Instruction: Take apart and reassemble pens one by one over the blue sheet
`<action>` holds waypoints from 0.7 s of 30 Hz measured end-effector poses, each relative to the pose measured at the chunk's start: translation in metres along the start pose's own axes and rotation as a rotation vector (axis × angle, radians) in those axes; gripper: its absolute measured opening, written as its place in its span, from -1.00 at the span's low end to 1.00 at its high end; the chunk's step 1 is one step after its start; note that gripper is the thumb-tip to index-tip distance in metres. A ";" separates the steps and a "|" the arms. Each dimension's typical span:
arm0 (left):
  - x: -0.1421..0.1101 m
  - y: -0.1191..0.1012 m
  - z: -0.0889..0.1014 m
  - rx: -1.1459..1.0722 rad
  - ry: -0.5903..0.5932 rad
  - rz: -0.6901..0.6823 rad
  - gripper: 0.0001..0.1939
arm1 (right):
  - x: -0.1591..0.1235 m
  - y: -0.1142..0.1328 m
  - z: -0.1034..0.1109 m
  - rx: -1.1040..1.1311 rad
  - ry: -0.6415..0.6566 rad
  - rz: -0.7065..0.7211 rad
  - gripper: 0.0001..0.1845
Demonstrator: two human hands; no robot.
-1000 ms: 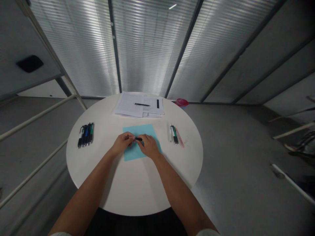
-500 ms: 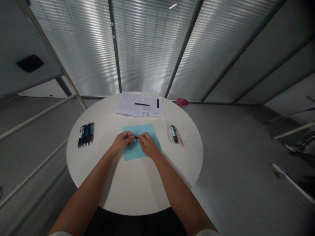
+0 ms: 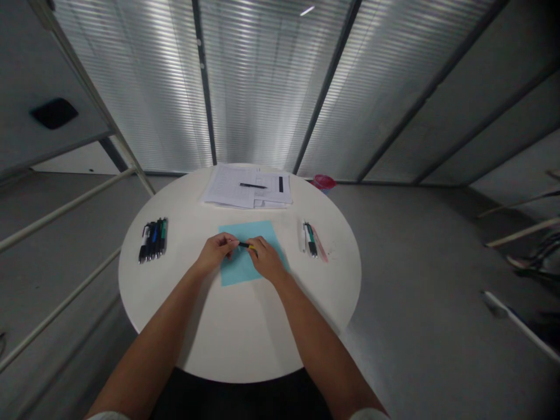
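Between my two hands is a pen [image 3: 244, 245], black with a yellow part showing by the right fingers. My left hand [image 3: 216, 252] pinches its left end between thumb and fingertips. The right-hand end is gripped by my right hand [image 3: 266, 260], whose fingers cover part of it. Both hands are over a light-blue sheet [image 3: 240, 275] lying on the round white table [image 3: 245, 326]. Whether the pen is whole or in parts, I cannot tell.
A row of several pens [image 3: 153, 240] lies at the left. On the right are a white pen [image 3: 303, 236], a green-and-black pen [image 3: 311, 240] and a pinkish strip [image 3: 320, 244]. Papers [image 3: 230, 186] at the back carry a black pen [image 3: 252, 186]. White rails [image 3: 65, 208] stand left.
My right fingers closed in toward the left hand, then drew back slightly right. More of the pen now shows, including a yellow part hidden before. My left hand has barely moved.
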State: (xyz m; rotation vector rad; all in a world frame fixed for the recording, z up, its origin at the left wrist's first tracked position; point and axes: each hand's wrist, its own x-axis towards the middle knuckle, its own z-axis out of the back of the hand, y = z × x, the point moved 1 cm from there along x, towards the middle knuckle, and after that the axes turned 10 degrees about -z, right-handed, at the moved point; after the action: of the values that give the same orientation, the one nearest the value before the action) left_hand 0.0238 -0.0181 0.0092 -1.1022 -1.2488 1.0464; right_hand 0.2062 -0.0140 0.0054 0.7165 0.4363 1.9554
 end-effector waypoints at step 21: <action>0.002 0.005 0.005 -0.139 -0.095 0.007 -0.71 | -0.003 0.003 0.007 -0.140 -0.027 -0.042 -0.67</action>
State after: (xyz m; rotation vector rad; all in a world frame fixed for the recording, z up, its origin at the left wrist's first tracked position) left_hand 0.0187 -0.0155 0.0047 -1.1748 -1.4116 1.0399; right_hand 0.2092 -0.0181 0.0116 0.6380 0.2921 1.9142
